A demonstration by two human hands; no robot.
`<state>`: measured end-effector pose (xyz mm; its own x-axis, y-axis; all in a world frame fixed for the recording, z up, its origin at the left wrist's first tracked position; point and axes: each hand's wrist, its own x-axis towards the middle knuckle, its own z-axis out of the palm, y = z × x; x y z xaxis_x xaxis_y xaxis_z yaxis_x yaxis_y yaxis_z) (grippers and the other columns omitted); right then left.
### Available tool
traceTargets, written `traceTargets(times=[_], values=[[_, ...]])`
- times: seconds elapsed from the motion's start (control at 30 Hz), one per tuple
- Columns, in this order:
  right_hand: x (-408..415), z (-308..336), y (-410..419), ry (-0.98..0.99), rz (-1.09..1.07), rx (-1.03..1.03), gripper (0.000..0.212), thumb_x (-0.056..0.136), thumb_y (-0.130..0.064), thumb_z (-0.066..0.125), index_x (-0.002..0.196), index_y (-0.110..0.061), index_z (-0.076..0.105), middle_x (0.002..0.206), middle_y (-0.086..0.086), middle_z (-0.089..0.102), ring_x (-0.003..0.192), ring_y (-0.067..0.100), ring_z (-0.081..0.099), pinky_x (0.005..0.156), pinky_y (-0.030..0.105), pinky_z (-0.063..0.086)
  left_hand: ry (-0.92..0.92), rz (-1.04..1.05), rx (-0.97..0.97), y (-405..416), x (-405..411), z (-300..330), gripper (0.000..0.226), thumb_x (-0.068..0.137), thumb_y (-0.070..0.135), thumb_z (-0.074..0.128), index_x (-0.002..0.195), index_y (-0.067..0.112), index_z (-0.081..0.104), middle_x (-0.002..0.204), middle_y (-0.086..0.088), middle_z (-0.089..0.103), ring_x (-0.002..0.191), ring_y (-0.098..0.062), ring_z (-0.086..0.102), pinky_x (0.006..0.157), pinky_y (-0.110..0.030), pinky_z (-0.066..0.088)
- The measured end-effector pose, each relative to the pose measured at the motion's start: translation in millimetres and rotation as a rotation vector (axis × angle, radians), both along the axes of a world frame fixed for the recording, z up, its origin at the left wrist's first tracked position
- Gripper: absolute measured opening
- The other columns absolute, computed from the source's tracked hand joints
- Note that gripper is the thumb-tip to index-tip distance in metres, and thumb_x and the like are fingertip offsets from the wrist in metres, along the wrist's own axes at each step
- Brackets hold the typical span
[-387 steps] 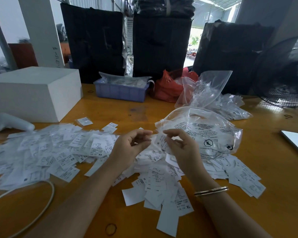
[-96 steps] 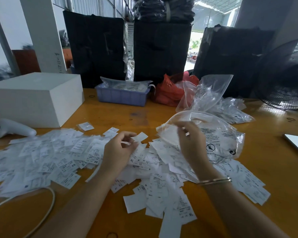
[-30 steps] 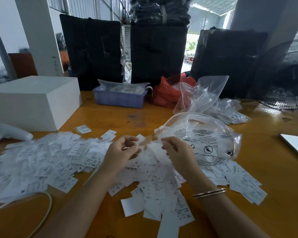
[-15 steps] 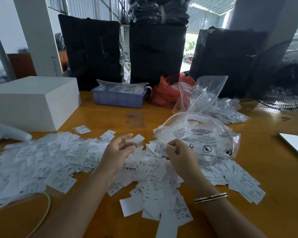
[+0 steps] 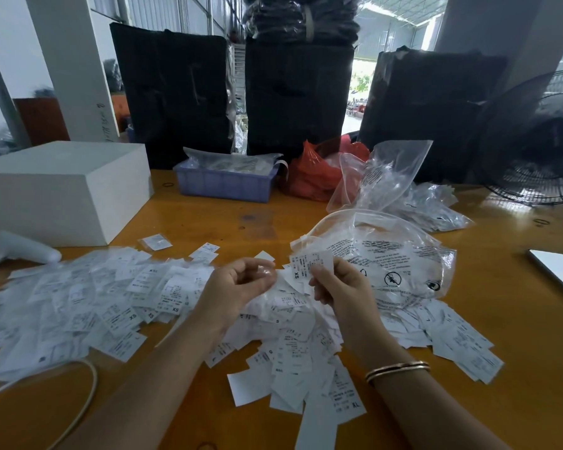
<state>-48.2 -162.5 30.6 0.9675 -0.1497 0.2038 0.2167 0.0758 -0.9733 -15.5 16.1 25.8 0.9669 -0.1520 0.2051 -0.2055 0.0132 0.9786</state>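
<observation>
Where the label [image 5: 311, 265] sits: lifted clear of the desk [image 5: 208, 219], above the loose heap [image 5: 299, 339], XS print facing the camera.
Right hand [image 5: 342, 287]: pinches the label's right end between thumb and fingertips.
Left hand [image 5: 238, 285]: fingers curled toward the palm; something glossy and clear shows at the fingertips, but I cannot tell whether it is held.
Long axis: runs roughly left to right, free XS end pointing at the left hand.
Gap: narrow; the free end is just beside the left fingertips, not touching.
Nearer hand: the left, for any handover.
Left spread [image 5: 95, 303]: beyond the left hand, so the likely path is leftward.
Bag [image 5: 387, 254]: behind the right hand, out of that path.
</observation>
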Motion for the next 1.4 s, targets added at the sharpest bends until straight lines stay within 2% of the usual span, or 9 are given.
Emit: traceTargets(times=[0.2,0.37,0.43,0.53,0.63,0.83,1.03,1.17,1.4], values=[[-1,-1,3,-0.027,0.037,0.001,0.014,0.088,-0.02,0.062,0.076,-0.013,0.063,0.067,0.0,0.063,0.057,0.008,0.052,0.055,0.017,0.042,-0.015,0.055,0.03,-2,0,-2,0.007,0.081,0.019,0.072,0.086,0.025,0.071,0.08,0.009,0.073,0.074,-0.004,0.068,0.061,-0.012,0.05],[-6,-2,8,0.119,0.251,-0.158,0.049,0.072,-0.046,0.072,0.086,0.001,0.067,0.094,0.029,0.064,0.081,0.036,0.062,0.084,0.047,0.051,0.089,0.125,-0.213,0,2,-2,0.008,0.084,0.006,0.067,0.087,0.013,0.065,0.079,0.003,0.073,0.08,-0.014,0.071,0.066,-0.019,0.053],[-7,-5,14,0.175,0.282,-0.305,0.044,0.079,-0.044,0.069,0.089,-0.001,0.067,0.095,0.031,0.063,0.082,0.045,0.063,0.082,0.052,0.051,0.098,0.103,-0.254,-1,2,-2,0.011,0.083,0.002,0.066,0.088,0.011,0.063,0.082,-0.001,0.072,0.084,-0.018,0.072,0.068,-0.021,0.054],[-2,-7,17,0.165,0.209,-0.352,0.035,0.084,-0.038,0.067,0.085,-0.002,0.07,0.093,0.032,0.063,0.073,0.038,0.061,0.077,0.048,0.051,0.083,0.046,-0.259,-4,-1,-3,0.017,0.083,-0.002,0.066,0.094,0.011,0.063,0.087,-0.002,0.069,0.085,-0.018,0.072,0.068,-0.019,0.055],[2,-8,10,0.121,0.153,-0.148,0.015,0.082,-0.027,0.069,0.079,-0.014,0.077,0.088,0.016,0.072,0.09,0.033,0.067,0.089,0.04,0.054,0.079,-0.001,-0.222,-5,-1,-2,0.023,0.083,-0.003,0.065,0.098,0.013,0.063,0.078,0.004,0.067,0.079,-0.013,0.071,0.067,-0.019,0.054],[3,-5,1,0.078,0.252,0.124,0.015,0.073,-0.023,0.069,0.071,-0.009,0.075,0.083,0.013,0.071,0.08,0.021,0.067,0.073,0.022,0.054,0.196,-0.198,-0.153,-3,-4,1,0.035,0.084,-0.005,0.061,0.115,0.012,0.058,0.098,-0.008,0.071,0.09,-0.019,0.07,0.074,-0.024,0.055],[-3,-3,2,0.104,0.322,-0.114,0.022,0.085,-0.002,0.061,0.063,-0.003,0.066,0.072,0.019,0.062,0.071,0.032,0.056,0.062,0.028,0.045,0.348,-0.368,-0.316,1,-7,8,0.033,0.087,0.023,0.049,0.114,0.01,0.065,0.104,-0.015,0.071,0.086,-0.026,0.068,0.069,-0.033,0.057],[-7,0,1,0.101,0.347,-0.335,0.031,0.078,-0.019,0.063,0.075,0.012,0.062,0.081,0.036,0.06,0.068,0.035,0.056,0.064,0.038,0.041,0.379,-0.458,-0.031,8,-8,7,0.058,0.081,0.063,0.054,0.104,0.013,0.072,0.108,-0.015,0.07,0.098,-0.032,0.067,0.079,-0.036,0.055],[-4,0,-2,-0.001,0.284,-0.183,0.037,0.078,-0.02,0.063,0.067,0.013,0.053,0.062,0.014,0.048,0.055,0.021,0.045,0.055,0.026,0.037,0.226,-0.322,0.104,3,-8,4,0.022,0.072,0.03,0.071,0.086,0.014,0.075,0.088,-0.009,0.074,0.077,-0.016,0.069,0.061,-0.02,0.053]])
